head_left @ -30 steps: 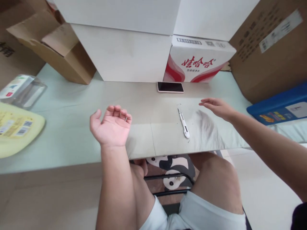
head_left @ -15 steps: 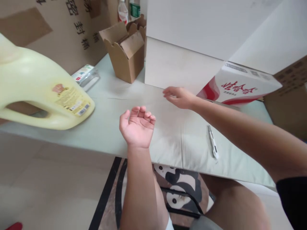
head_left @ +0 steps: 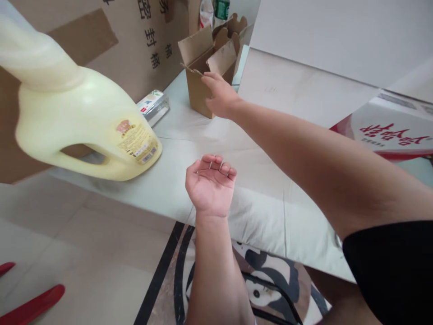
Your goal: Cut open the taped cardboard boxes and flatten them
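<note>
My left hand point(head_left: 212, 186) lies palm up on the pale table cover near its front edge, fingers loosely curled and apart, with nothing in it. My right hand point(head_left: 221, 95) reaches across to the small brown cardboard box point(head_left: 199, 92) at the back. Its fingers are spread in front of the box's right side; whether they touch it I cannot tell. The box stands upright with its scalloped flaps open; its contents are hidden. Left of my hands, a large pale-yellow jug point(head_left: 98, 122) with a handle and label leans tilted.
A clear-sided small package point(head_left: 154, 108) sits between the jug and the box. Two bottles point(head_left: 214, 11) stand behind. A big carton point(head_left: 135, 58) fills the back left. White boxes point(head_left: 304, 85) and a red-and-white carton point(head_left: 389, 126) stand at right. The table cover point(head_left: 176, 180) ends above a patterned mat.
My right hand has moved left and away from me, from the bare table cover to the cardboard box. The view has shifted left. My forearm and sleeve now hide most of the white utility knife.
</note>
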{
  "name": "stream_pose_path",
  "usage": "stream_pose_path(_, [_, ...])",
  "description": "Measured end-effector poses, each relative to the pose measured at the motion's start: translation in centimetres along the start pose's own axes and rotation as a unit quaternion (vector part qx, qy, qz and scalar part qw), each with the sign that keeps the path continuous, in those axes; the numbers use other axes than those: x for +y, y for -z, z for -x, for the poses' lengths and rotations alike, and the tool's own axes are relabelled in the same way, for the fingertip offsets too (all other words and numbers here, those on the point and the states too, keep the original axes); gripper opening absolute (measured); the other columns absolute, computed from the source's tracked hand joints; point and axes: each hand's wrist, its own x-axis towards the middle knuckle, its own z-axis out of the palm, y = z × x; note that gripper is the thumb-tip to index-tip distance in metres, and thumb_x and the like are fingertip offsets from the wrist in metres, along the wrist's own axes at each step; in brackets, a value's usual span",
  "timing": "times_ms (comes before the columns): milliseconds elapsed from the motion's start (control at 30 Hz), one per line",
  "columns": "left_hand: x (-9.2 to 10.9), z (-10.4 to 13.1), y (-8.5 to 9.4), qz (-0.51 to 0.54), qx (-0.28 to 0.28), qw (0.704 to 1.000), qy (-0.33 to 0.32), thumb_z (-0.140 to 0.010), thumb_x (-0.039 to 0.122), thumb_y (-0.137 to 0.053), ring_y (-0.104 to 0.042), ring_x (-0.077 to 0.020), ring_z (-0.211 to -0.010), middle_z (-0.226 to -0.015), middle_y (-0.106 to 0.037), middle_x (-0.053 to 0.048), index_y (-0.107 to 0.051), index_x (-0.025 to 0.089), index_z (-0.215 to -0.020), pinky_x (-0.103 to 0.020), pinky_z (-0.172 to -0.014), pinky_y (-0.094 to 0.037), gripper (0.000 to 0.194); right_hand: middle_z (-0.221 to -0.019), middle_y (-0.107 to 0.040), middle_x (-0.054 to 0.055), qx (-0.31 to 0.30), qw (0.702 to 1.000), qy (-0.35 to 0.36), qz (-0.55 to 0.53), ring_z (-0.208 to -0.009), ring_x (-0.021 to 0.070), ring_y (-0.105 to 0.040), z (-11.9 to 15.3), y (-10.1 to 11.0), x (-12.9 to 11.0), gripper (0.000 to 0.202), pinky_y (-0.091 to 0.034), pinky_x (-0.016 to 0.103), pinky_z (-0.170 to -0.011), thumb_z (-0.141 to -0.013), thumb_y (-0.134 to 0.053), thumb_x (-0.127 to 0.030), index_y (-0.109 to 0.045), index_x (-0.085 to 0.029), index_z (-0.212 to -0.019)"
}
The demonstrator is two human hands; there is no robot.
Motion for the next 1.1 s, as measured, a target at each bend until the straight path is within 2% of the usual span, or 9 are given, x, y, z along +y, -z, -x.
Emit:
stream_pose_path(100, [-0.1,0.3,-0.4,-0.019,0.024,0.999,-0.016,-0.078,0.034,-0.057,-0.054,-0.0114,-0.059,-0.073,-0.058,-0.001,-0.059,0.021,-0.069,-0.028,-0.063,-0.048,0.016,-0.165,-0.039,0.005,0.043,0.999,0.015,-0.025,-0.150,0.0271,-0.045,1.2,-0.6,1.4,0.059,-0.037,0.042,-0.128,-0.086,-0.049,-0.001,-0.053,-0.016,-0.143])
stream_pose_path(200, [-0.6,0.7,-0.7,-0.070,0.092,0.987,-0.112,-0.076,0.037,-0.057,-0.052,-0.0114,-0.059,-0.074,-0.053,-0.001,-0.055,0.020,-0.071,-0.027,-0.061,-0.044,0.018,-0.152,-0.055,0.006,0.107,0.987,0.066,-0.105,-0.127,0.0233,-0.064,5.1,-0.6,3.1,0.045,-0.051,0.041,-0.115,-0.090,-0.052,-0.010,-0.060,-0.020,-0.132])
stream_pose_path(333, [-0.6,1.1,0.3,-0.139,0.182,0.918,-0.323,-0.079,0.039,-0.050,-0.053,-0.0144,-0.072,-0.076,-0.044,0.000,-0.043,0.022,-0.074,-0.030,-0.071,-0.043,0.019,-0.125,-0.069,0.006,0.178,0.958,0.083,-0.209,-0.099,0.0174,-0.071,15.6,0.8,4.6,0.026,-0.059,0.036,-0.094,-0.092,-0.063,-0.028,-0.064,-0.023,-0.117])
stream_pose_path(433, [-0.5,1.0,1.2,-0.199,0.191,0.877,-0.393,-0.083,0.039,-0.044,-0.057,-0.0187,-0.095,-0.087,-0.048,-0.001,-0.041,0.023,-0.081,-0.033,-0.084,-0.044,0.016,-0.090,-0.069,0.002,0.263,0.942,0.033,-0.207,-0.084,0.0154,-0.068,25.3,2.8,5.3,0.010,-0.057,0.032,-0.081,-0.088,-0.070,-0.028,-0.061,-0.023,-0.089])
stream_pose_path(567, [-1.9,0.9,0.7,-0.299,0.143,0.842,-0.427,-0.088,0.044,-0.038,-0.059,-0.0214,-0.111,-0.104,-0.058,-0.004,-0.049,0.025,-0.094,-0.035,-0.092,-0.046,0.022,-0.071,-0.063,0.001,0.322,0.926,0.084,-0.180,-0.065,0.0158,-0.062,36.6,5.3,6.7,0.013,-0.052,0.031,-0.061,-0.087,-0.072,-0.028,-0.063,-0.024,-0.079])
stream_pose_path(700, [-4.9,1.7,-0.9,-0.343,0.018,0.851,-0.396,-0.089,0.051,-0.041,-0.066,-0.0211,-0.098,-0.098,-0.066,-0.007,-0.057,0.022,-0.095,-0.035,-0.087,-0.051,0.034,-0.074,-0.070,0.004,0.319,0.931,0.075,-0.157,-0.064,0.0186,-0.065,43.8,6.5,8.0,0.015,-0.051,0.034,-0.058,-0.089,-0.069,-0.027,-0.066,-0.023,-0.075])
stream_pose_path(867, [-7.9,2.6,-1.6,-0.394,-0.107,0.851,-0.331,-0.094,0.061,-0.035,-0.069,-0.0225,-0.078,-0.079,-0.070,-0.008,-0.068,0.019,-0.080,-0.037,-0.075,-0.054,0.055,-0.124,-0.074,0.009,0.364,0.917,-0.070,-0.149,-0.096,0.0207,-0.073,45.7,5.6,10.3,0.024,-0.056,0.034,-0.075,-0.093,-0.062,-0.018,-0.071,-0.028,-0.113])
stream_pose_path(1000, [-9.1,2.5,-1.5,-0.469,-0.202,0.771,-0.380,-0.099,0.056,-0.039,-0.072,-0.0232,-0.087,-0.080,-0.073,-0.007,-0.073,0.020,-0.081,-0.039,-0.085,-0.056,0.053,-0.147,-0.056,0.008,0.407,0.898,-0.092,-0.138,-0.099,0.0209,-0.066,43.9,4.1,12.4,0.056,-0.055,0.039,-0.083,-0.084,-0.074,-0.026,-0.058,-0.035,-0.136])
stream_pose_path(1100, [-10.0,1.9,-1.4,-0.532,-0.198,0.718,-0.403,-0.098,0.046,-0.051,-0.071,-0.0195,-0.087,-0.084,-0.073,-0.004,-0.072,0.020,-0.089,-0.037,-0.088,-0.056,0.034,-0.149,-0.054,0.008,0.419,0.872,-0.132,-0.217,-0.120,0.0268,-0.063,43.1,3.0,12.6,0.061,-0.054,0.046,-0.096,-0.088,-0.070,-0.036,-0.047,-0.037,-0.144])
